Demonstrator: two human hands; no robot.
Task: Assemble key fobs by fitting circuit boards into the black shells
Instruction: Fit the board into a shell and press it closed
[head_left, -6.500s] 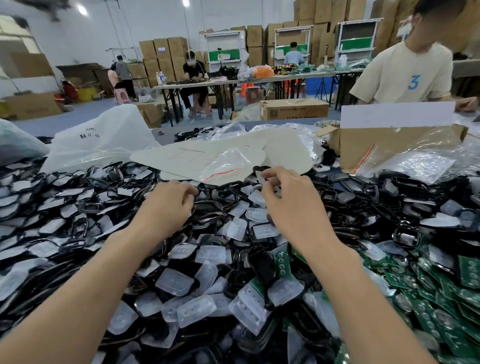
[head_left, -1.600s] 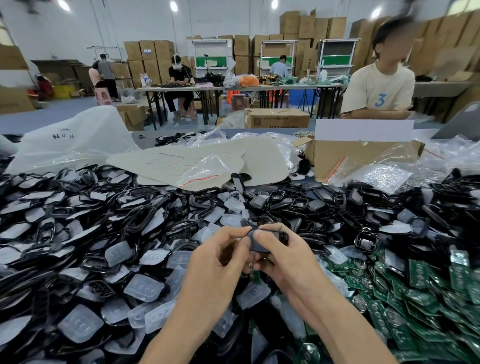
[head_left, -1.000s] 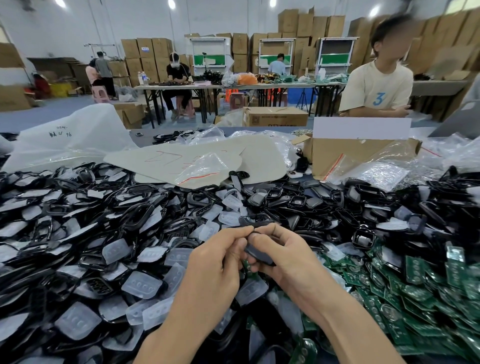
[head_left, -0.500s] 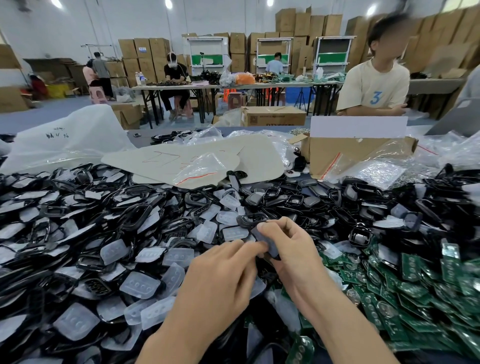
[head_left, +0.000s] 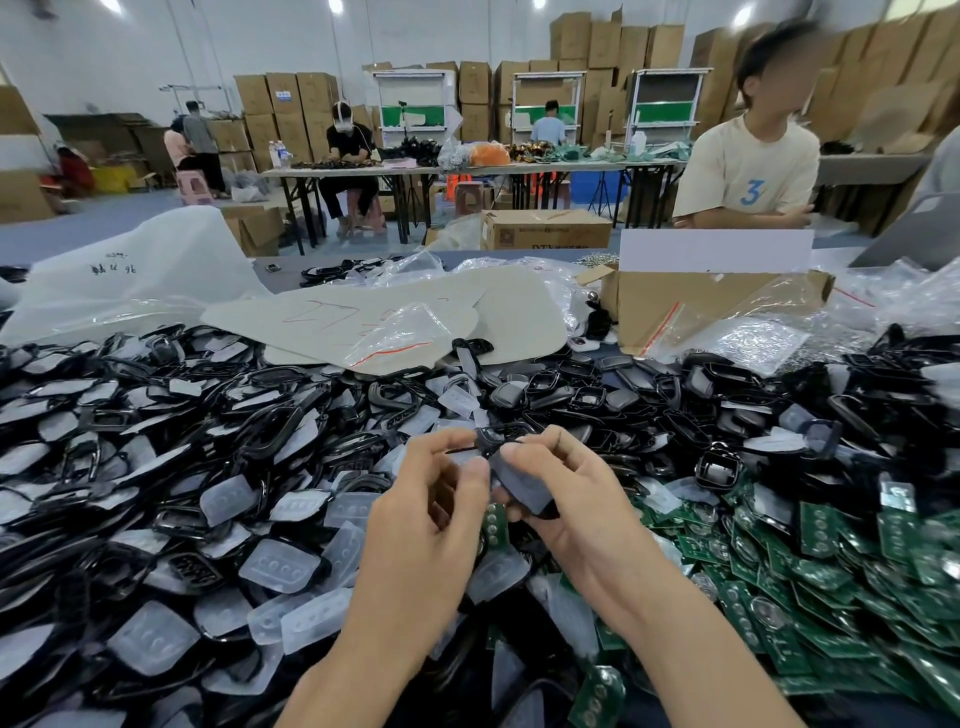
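— Progress?
— Looks barely begun: left hand (head_left: 436, 514) and right hand (head_left: 566, 499) pinch one black shell (head_left: 519, 483) over the bench (head_left: 280, 270); circuit boards (head_left: 831, 561) heaped at four o'clock, loose shells (head_left: 208, 441) at nine.

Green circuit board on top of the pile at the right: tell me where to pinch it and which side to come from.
Best pinch a top circuit board by its two long edges, coming from above and from the left, where the right hand is. The boards lie thin, tilted and overlapped, so only edges offer purchase. That hand grips a black shell now; free it first.
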